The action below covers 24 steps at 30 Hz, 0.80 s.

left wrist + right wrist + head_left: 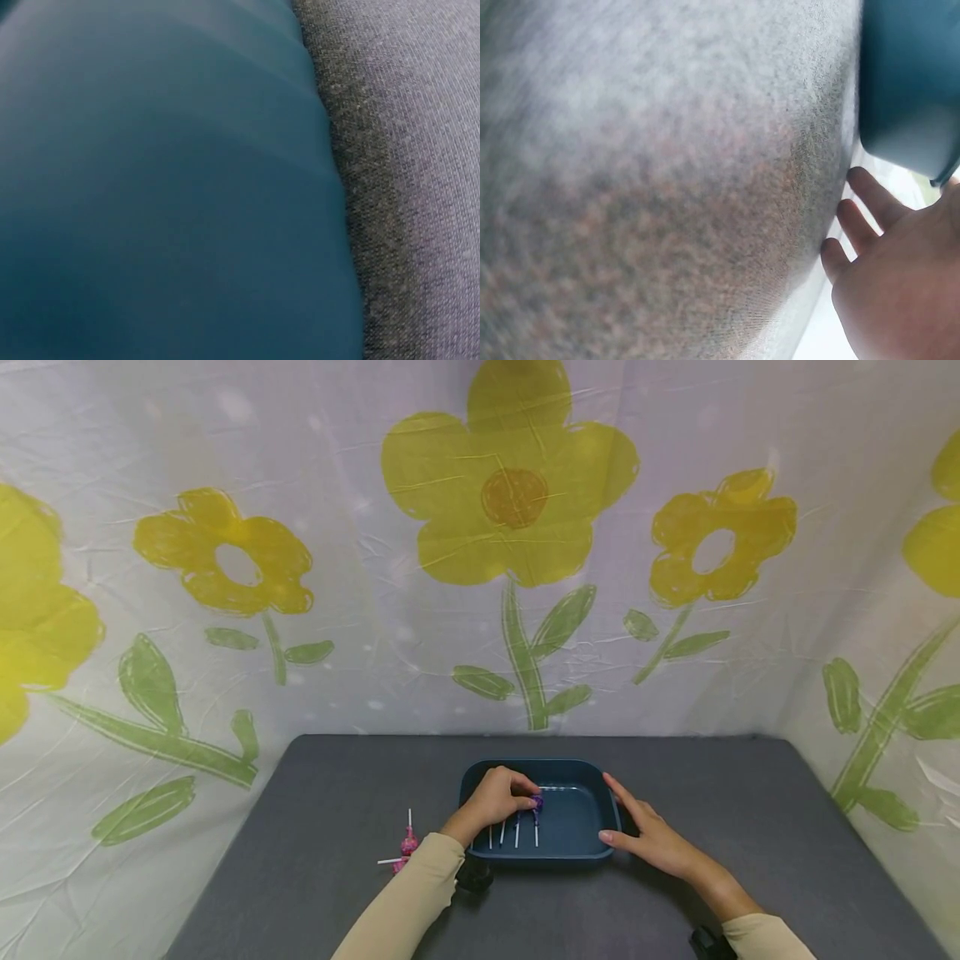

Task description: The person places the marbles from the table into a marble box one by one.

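My left hand (501, 795) reaches into a dark blue tray (581, 856) and pinches a purple-wrapped lollipop (537, 802) between thumb and fingers, its white stick pointing toward me. Several more white lollipop sticks (502, 835) show in a row at the tray's left, their heads hidden under the hand. At the tray's right side is my right hand (652, 837), fingers spread and fairly straight, fingertip and thumb at the rim. Seen from the right wrist, the fingers (862, 229) extend beside the tray's outer wall (907, 90). The left wrist view holds only the tray's blue wall (172, 187) and cloth.
Pink-wrapped lollipops (408, 843) lie on the dark grey tabletop (315, 860), left of the tray and close to the left sleeve (420, 885). A pale curtain with yellow flowers (360, 652) hangs behind and along both sides of the table.
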Motion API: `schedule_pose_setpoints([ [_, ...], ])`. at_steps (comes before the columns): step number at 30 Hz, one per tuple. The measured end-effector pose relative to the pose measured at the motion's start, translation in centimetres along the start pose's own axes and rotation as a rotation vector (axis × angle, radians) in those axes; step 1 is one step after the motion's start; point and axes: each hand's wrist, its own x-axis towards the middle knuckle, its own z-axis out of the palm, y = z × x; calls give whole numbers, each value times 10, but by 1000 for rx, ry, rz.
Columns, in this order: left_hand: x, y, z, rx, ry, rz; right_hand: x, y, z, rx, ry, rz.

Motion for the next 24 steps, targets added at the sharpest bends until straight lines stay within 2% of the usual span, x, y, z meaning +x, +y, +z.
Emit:
schedule_pose_setpoints([
  [18,-3,2,-3,-77,-38,-22,0,0,-1,3,-2,-6],
  [24,-3,1,-2,-73,-39,-16,-1,2,0,6,0,-1],
])
